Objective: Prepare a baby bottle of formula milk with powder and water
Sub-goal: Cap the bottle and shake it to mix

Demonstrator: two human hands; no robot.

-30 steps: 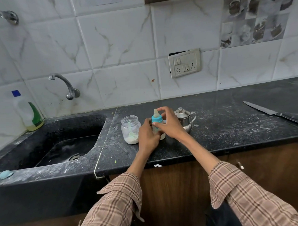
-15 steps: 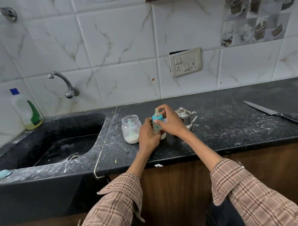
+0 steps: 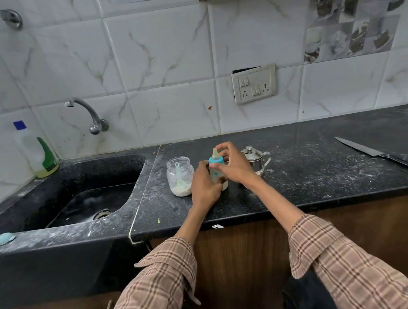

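A small baby bottle (image 3: 217,168) with a blue collar and pale teat stands upright on the black counter (image 3: 303,174). My left hand (image 3: 205,189) grips its body from the front. My right hand (image 3: 233,165) has its fingers curled round the blue collar at the top. Left of the bottle stands an open clear jar (image 3: 180,176) with white powder at the bottom and a pale green scoop inside. Behind my right hand sits a small steel kettle (image 3: 256,159) with its lid on.
A black sink (image 3: 84,195) lies to the left, with a tap (image 3: 88,114) on the tiled wall and a dish-soap bottle (image 3: 40,155) at its corner. A long knife (image 3: 374,153) rests on the counter far right. A blue item (image 3: 3,238) lies on the sink's front edge.
My right hand has shifted slightly around the bottle's collar, fingers repositioned near the teat. The bottle, jar and kettle have stayed in place.
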